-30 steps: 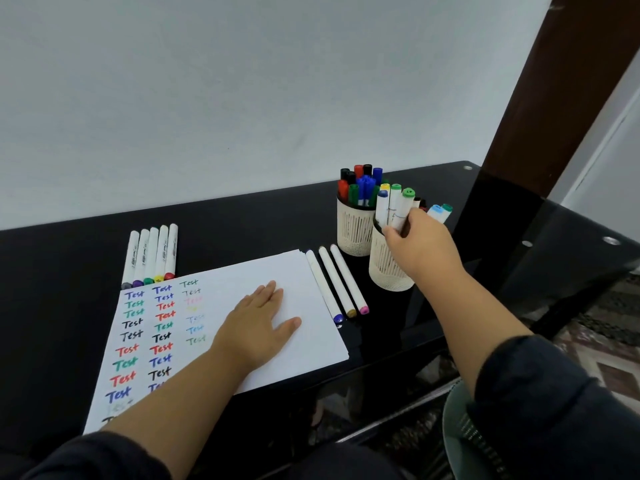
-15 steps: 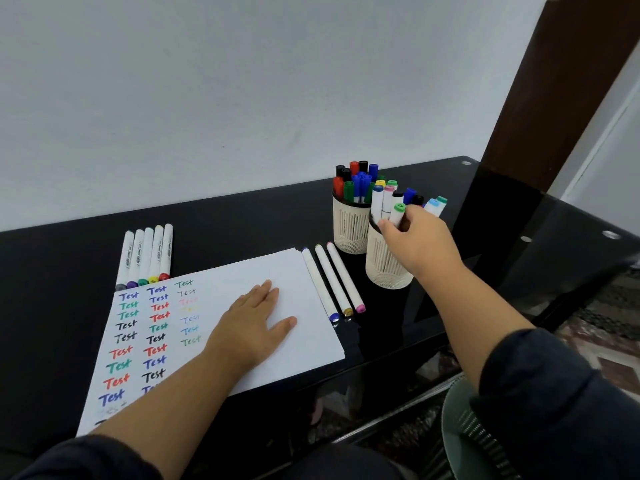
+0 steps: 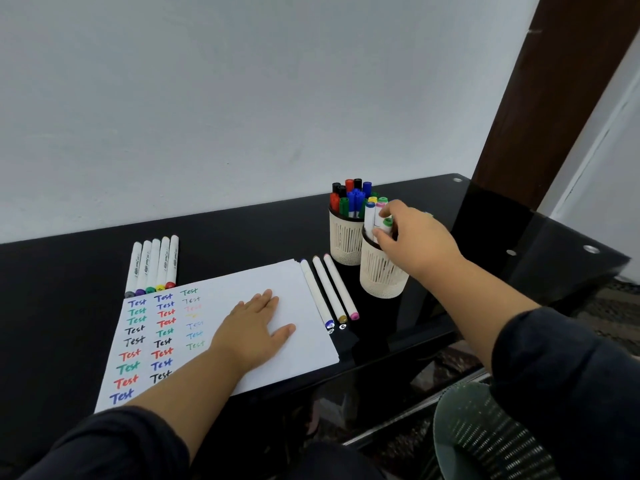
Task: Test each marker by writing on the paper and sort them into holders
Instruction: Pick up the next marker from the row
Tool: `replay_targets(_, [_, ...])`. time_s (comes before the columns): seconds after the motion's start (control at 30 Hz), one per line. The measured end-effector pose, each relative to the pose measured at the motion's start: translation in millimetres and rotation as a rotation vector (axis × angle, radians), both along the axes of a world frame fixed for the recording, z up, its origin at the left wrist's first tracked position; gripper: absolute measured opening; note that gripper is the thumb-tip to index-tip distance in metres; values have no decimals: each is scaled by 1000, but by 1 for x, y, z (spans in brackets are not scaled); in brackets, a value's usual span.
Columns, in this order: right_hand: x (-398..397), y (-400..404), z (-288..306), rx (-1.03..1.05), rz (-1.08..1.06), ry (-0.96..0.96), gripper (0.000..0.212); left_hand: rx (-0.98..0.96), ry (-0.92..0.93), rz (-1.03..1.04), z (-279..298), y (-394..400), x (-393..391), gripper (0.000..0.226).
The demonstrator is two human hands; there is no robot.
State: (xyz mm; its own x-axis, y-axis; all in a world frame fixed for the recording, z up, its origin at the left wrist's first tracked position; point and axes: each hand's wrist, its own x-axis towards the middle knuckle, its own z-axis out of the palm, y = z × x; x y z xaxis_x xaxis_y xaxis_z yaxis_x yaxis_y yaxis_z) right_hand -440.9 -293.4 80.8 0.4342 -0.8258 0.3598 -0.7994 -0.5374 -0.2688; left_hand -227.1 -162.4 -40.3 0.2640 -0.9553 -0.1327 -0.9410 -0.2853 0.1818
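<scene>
Right hand (image 3: 417, 242) is over the nearer cream slotted plastic holder (image 3: 381, 275), thumb and fingertips pinched on a white-barrelled marker with a green cap (image 3: 385, 226) that stands inside that holder among other white markers with yellow, pink and blue caps. Farther cream slotted holder (image 3: 345, 239) sits just behind and to the left of the nearer one, touching or nearly so, packed with red, black, blue and green capped markers (image 3: 351, 199), all upright. Left hand (image 3: 254, 329) lies flat, palm down, fingers spread and gripping nothing, on the white paper sheet (image 3: 228, 327), pinning it to the glossy black tabletop (image 3: 69, 271). Sheet's left part carries three columns of handwritten "Test" words (image 3: 157, 332) in blue, green, red, black and paler colours; the right part under and beside the hand is blank. Five white markers (image 3: 154, 266) lie side by side just beyond the sheet's far left corner, coloured ends toward the paper. Three more white markers (image 3: 329, 292) lie parallel along the sheet's right edge, between the sheet and the holders, with blue, mustard and pink caps at the near ends. Dark sleeves cover both upper forearms.
</scene>
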Motion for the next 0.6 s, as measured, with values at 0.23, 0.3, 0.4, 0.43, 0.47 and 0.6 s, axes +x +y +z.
replay_targets(0.23, [1, -5, 12, -372, 217, 346, 26, 79, -28, -26, 13, 2, 6, 68])
replay_targets(0.3, [7, -3, 13, -536, 305, 360, 16, 89, -45, -33, 15, 9, 11, 67])
replay_targets(0.4, [22, 3, 13, -612, 408, 345, 18, 108, -50, -36, 18, 22, 22, 67])
replay_targets(0.43, [30, 6, 13, -617, 465, 329, 19, 118, -54, -31, 19, 28, 27, 67])
replay_targets(0.47, [36, 9, 12, -609, 517, 329, 19, 131, -60, -26, 20, 33, 32, 67])
replay_targets(0.6, [68, 21, -2, -601, 696, 359, 17, 176, -93, 0, 16, 57, 57, 66])
